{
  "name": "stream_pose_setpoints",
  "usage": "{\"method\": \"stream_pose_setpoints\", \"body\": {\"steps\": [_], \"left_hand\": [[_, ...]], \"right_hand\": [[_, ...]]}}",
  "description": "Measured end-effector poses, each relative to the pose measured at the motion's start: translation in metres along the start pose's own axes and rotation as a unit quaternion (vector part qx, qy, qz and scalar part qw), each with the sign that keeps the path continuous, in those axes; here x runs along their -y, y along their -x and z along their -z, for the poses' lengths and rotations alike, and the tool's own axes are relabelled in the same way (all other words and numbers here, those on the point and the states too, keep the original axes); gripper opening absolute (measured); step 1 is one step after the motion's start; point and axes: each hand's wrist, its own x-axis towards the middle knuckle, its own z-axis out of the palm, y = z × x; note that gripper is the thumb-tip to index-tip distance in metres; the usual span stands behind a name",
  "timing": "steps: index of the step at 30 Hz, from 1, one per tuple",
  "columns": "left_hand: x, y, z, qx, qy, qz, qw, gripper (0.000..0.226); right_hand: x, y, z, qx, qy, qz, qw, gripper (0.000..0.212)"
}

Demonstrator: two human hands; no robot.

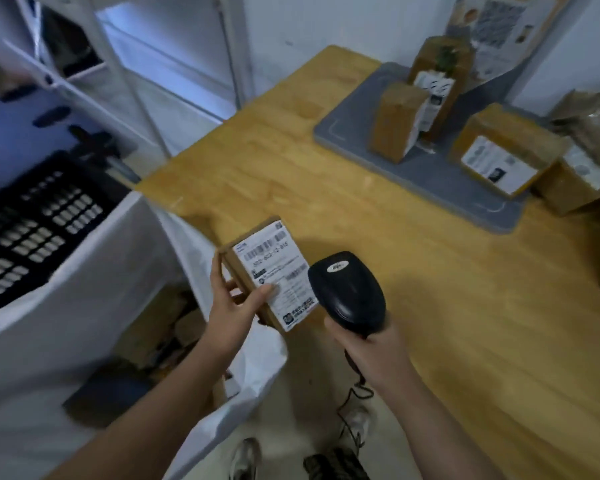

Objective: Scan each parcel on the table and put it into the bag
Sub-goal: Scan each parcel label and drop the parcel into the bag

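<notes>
The left hand point(234, 306) gripped a small brown parcel point(267, 271) by its edge, thumb lying across the white label and fingers curled behind, holding it over the near edge of the table point(447, 306). Close on its right, the right hand point(371, 344) was wrapped round the handle of a black scanner point(347, 289), whose head sat just beside the label's lower corner. The step in hand looked to be the scan itself. To do it well, the thumb should be kept off the printed bars, the label tipped to face the scanner's window, and the scanner eased back so the whole barcode fell inside its beam; whether the trigger was pressed could not be told. The white bag point(94, 299) gaped open just left of the left hand, ready for the drop. More parcels point(499, 157) waited well beyond both hands, on and beside a grey mat point(361, 133).
</notes>
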Motion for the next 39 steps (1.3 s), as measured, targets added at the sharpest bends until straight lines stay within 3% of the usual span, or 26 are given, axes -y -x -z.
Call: {"method": "stream_pose_setpoints", "body": {"steps": [5, 8, 10, 12, 14, 16, 19, 23, 24, 26, 28, 31, 34, 39], "left_hand": [[0.055, 0.029, 0.109, -0.129, 0.082, 0.034, 0.988, 0.099], [0.083, 0.023, 0.165, -0.189, -0.102, 0.109, 0.971, 0.110], [0.101, 0.013, 0.195, -0.179, -0.344, 0.194, 0.901, 0.116], [0.120, 0.007, 0.213, -0.136, -0.522, 0.185, 0.821, 0.117], [0.149, 0.000, 0.229, -0.118, -0.592, 0.158, 0.781, 0.116], [0.178, -0.007, 0.249, -0.121, -0.594, 0.216, 0.765, 0.112], [0.210, -0.019, 0.275, -0.179, -0.487, 0.338, 0.785, 0.106], [0.235, -0.031, 0.284, -0.228, -0.456, 0.339, 0.791, 0.095], [0.240, -0.030, 0.281, -0.232, -0.457, 0.333, 0.792, 0.091], [0.248, -0.025, 0.273, -0.248, -0.521, 0.238, 0.782, 0.074], [0.249, -0.023, 0.269, -0.181, -0.574, 0.204, 0.772, 0.063], [0.242, -0.028, 0.263, -0.156, -0.546, 0.203, 0.798, 0.073], [0.212, -0.023, 0.248, -0.146, -0.559, 0.175, 0.798, 0.073], [0.133, -0.019, 0.183, -0.090, -0.443, 0.117, 0.884, 0.069]], "right_hand": [[-0.011, -0.007, -0.100, 0.065, 0.042, -0.014, 0.997, 0.031], [-0.015, -0.025, -0.149, 0.100, 0.106, -0.037, 0.989, 0.031], [-0.022, -0.038, -0.172, 0.111, 0.147, -0.042, 0.982, 0.030], [-0.029, -0.045, -0.192, 0.119, 0.162, -0.043, 0.979, 0.029], [-0.041, -0.049, -0.210, 0.129, 0.171, -0.048, 0.976, 0.026], [-0.057, -0.054, -0.228, 0.144, 0.185, -0.052, 0.971, 0.023], [-0.083, -0.062, -0.253, 0.170, 0.204, -0.063, 0.962, 0.026], [-0.104, -0.073, -0.283, 0.202, 0.211, -0.065, 0.954, 0.021], [-0.108, -0.076, -0.290, 0.211, 0.215, -0.064, 0.951, 0.020], [-0.113, -0.079, -0.300, 0.223, 0.220, -0.063, 0.948, 0.019], [-0.115, -0.080, -0.305, 0.224, 0.225, -0.059, 0.946, 0.019], [-0.114, -0.079, -0.300, 0.210, 0.221, -0.067, 0.950, 0.019], [-0.103, -0.074, -0.280, 0.182, 0.224, -0.073, 0.955, 0.020], [-0.064, -0.065, -0.223, 0.103, 0.219, -0.069, 0.968, 0.018]]}}
